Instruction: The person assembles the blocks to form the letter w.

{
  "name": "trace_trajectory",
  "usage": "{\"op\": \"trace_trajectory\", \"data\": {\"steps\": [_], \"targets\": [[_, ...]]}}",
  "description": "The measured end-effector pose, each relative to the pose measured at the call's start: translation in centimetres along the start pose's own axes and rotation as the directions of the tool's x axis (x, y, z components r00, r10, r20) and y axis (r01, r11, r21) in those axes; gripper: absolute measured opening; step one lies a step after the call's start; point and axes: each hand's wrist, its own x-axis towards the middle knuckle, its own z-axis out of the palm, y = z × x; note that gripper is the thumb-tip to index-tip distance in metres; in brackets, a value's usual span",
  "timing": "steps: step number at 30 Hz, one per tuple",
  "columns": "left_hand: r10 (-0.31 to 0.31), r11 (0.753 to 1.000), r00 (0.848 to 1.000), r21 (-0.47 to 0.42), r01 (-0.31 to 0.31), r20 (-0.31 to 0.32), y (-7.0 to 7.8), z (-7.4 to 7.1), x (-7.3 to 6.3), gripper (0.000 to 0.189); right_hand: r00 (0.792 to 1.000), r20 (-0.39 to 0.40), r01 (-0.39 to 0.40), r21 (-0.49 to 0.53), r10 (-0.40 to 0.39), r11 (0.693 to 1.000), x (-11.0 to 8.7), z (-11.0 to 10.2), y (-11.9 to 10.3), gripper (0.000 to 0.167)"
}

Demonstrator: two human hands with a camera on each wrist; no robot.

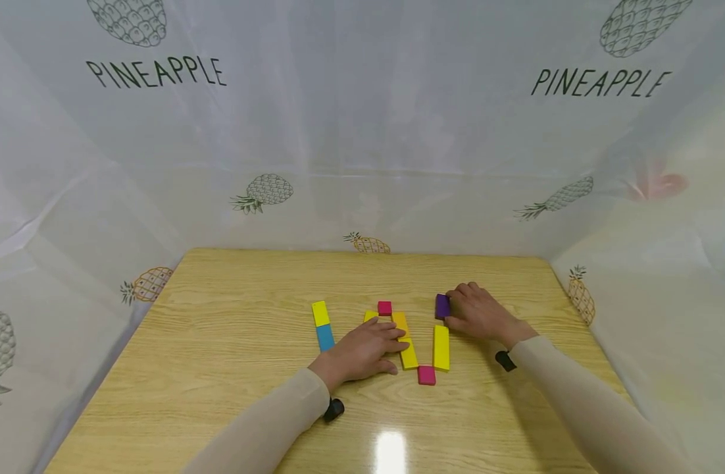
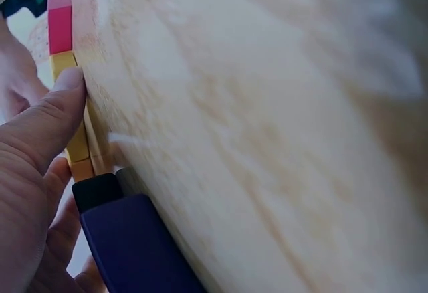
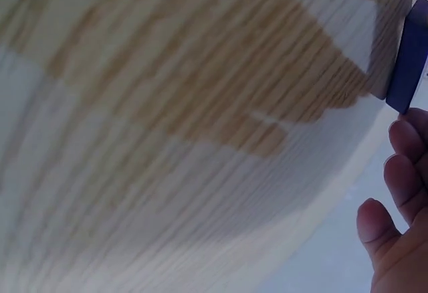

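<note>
At the right of a zigzag row of flat coloured blocks, my right hand (image 1: 481,313) pinches a purple block (image 1: 442,307) between finger and thumb, just above an upright yellow block (image 1: 441,349). Other fingers of that hand are loosely bent in the right wrist view, beside the purple block (image 3: 409,59). My left hand (image 1: 362,352) lies over the row's middle, fingers spread, touching an orange block (image 1: 400,320) and a yellow block (image 1: 408,355). It hides part of the row. In the left wrist view its thumb (image 2: 57,109) is near a yellow block; a dark purple block (image 2: 137,246) lies closer.
A yellow block (image 1: 320,313) and a blue block (image 1: 325,338) form the left end. Pink blocks stand at the top (image 1: 385,307) and bottom (image 1: 426,375) bends. The wooden table (image 1: 220,395) meets a pineapple-print curtain (image 1: 362,131) at back and sides.
</note>
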Motion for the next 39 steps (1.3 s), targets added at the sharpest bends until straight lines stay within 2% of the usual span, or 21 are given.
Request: {"op": "trace_trajectory", "data": {"steps": [5,13,24,33,39], "targets": [[0.001,1.0,1.0,0.007,-0.001,-0.004,0.0,0.1,0.0,0.056,0.999,-0.033,0.005,0.021,-0.005,1.0,-0.2,0.1,-0.1,0.044],[0.008,1.0,1.0,0.005,-0.007,-0.013,-0.1,0.1,0.1,0.056,0.998,-0.061,0.017,0.005,-0.017,1.0,-0.3,0.4,-0.3,0.041],[0.012,1.0,1.0,0.01,-0.012,-0.019,-0.2,0.2,0.1,0.057,0.998,-0.059,0.001,0.008,-0.001,1.0,-0.7,0.4,-0.7,0.04],[0.019,1.0,1.0,0.016,-0.018,-0.022,-0.1,0.1,0.0,0.056,0.998,-0.062,0.025,0.005,-0.025,1.0,-0.9,0.4,-0.6,0.041],[0.008,1.0,1.0,0.021,-0.008,-0.002,0.0,0.1,0.2,0.057,0.997,-0.064,0.042,0.007,-0.041,0.999,-1.1,0.0,-1.0,0.043]]}}
